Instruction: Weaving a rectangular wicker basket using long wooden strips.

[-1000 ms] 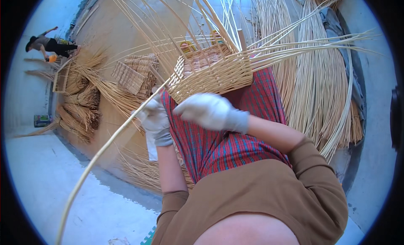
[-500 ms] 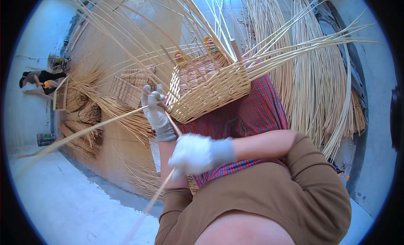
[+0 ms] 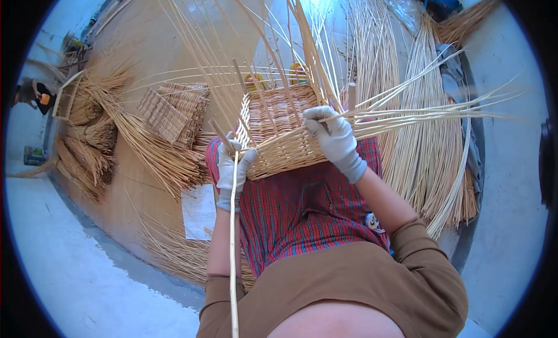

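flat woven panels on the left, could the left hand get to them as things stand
Probably not freely: the left hand is closed on a long cane at the basket corner, and the woven panels lie apart, beyond it. It would have to let go first.

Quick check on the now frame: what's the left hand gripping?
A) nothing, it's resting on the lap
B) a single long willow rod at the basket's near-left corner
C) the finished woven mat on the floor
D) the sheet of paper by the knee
B: the gloved left hand is closed round a long willow rod that runs down past the forearm, right at the corner of the half-woven basket; the right hand presses on the basket's rim.
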A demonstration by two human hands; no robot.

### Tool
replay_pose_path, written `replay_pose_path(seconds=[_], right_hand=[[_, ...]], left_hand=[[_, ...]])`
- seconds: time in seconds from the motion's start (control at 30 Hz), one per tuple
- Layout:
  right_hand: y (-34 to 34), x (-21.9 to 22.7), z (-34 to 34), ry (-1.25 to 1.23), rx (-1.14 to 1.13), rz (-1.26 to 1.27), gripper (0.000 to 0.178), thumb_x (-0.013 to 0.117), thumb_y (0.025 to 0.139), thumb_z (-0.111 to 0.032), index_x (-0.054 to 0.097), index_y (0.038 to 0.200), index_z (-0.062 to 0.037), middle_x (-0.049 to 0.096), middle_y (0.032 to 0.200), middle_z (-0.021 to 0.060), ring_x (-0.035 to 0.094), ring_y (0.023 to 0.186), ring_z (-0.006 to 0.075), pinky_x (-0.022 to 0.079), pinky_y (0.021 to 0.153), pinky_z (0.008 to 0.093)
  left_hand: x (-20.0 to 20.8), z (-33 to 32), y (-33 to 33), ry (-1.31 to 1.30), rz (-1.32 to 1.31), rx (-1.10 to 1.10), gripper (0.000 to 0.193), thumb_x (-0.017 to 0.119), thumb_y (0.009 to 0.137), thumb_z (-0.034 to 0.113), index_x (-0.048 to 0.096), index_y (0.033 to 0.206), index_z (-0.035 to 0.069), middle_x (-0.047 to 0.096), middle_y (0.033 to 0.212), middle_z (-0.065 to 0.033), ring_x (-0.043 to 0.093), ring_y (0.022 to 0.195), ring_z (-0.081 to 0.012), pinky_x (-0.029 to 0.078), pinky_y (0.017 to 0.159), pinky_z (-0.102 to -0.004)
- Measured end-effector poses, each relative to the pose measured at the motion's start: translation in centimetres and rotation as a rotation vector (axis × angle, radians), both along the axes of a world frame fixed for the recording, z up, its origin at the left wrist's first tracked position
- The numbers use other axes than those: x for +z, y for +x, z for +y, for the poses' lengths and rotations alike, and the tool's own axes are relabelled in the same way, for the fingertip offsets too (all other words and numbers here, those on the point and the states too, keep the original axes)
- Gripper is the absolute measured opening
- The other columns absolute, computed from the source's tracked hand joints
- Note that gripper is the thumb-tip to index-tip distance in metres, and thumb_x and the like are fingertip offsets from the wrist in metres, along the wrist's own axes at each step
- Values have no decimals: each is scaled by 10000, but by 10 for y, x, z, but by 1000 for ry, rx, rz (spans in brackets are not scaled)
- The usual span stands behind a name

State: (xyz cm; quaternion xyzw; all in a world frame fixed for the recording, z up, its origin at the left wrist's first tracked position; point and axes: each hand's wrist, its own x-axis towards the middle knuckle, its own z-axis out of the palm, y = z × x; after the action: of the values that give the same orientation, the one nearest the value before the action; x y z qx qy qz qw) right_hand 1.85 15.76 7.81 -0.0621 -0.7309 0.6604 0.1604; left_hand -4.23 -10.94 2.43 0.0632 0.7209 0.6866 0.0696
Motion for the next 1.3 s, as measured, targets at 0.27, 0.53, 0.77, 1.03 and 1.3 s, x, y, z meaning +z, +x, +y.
replay_pose_path(seconds=[0.27, 0.53, 0.77, 1.03, 1.3], right_hand=[[38, 41, -50, 384, 54, 686, 44, 636, 921, 8, 667, 944, -13, 645, 800, 86, 619, 702, 186, 508, 730, 314], [-139, 103, -110, 757, 3, 491, 556, 623, 906, -43, 459, 1434, -103, 460, 1450, 214, 555, 1236, 378, 478, 989, 406], [-8, -3, -39, -332, -48, 235, 389, 577, 1007, -147, 446, 1360, -49, 636, 833, 72, 657, 820, 187, 542, 764, 338], [23, -17, 10, -599, -317, 139, 165, 601, 989, -46, 505, 1107, -109, 698, 1019, 112, 715, 918, 186, 599, 644, 249], [-79, 78, -14, 632, 46, 126, 551, 559, 919, 43, 413, 1431, -98, 570, 1322, 173, 625, 1139, 244, 546, 894, 351]], left_hand=[[0, 3, 4, -34, 104, 56, 425, 859, 793, 193, 554, 1056, 55, 508, 1324, -126, 458, 1280, -249, 363, 1093, -406], [-2, 22, 5, 88, -10, 217, 215, 785, 881, 145, 577, 846, 107, 541, 996, 10, 510, 894, -106, 439, 921, -260], [-13, 18, 10, 198, -41, 280, 311, 693, 895, 52, 549, 1170, 56, 561, 1129, -47, 554, 1041, -149, 461, 930, -293], [57, 59, 61, 19, 400, 92, 252, 496, 1017, 71, 532, 1266, 81, 563, 1266, -103, 605, 807, -116, 564, 670, -270], [43, 99, 6, 28, -351, -51, 258, 625, 1006, 256, 603, 991, 0, 593, 787, -31, 643, 557, -132, 539, 449, -256]])
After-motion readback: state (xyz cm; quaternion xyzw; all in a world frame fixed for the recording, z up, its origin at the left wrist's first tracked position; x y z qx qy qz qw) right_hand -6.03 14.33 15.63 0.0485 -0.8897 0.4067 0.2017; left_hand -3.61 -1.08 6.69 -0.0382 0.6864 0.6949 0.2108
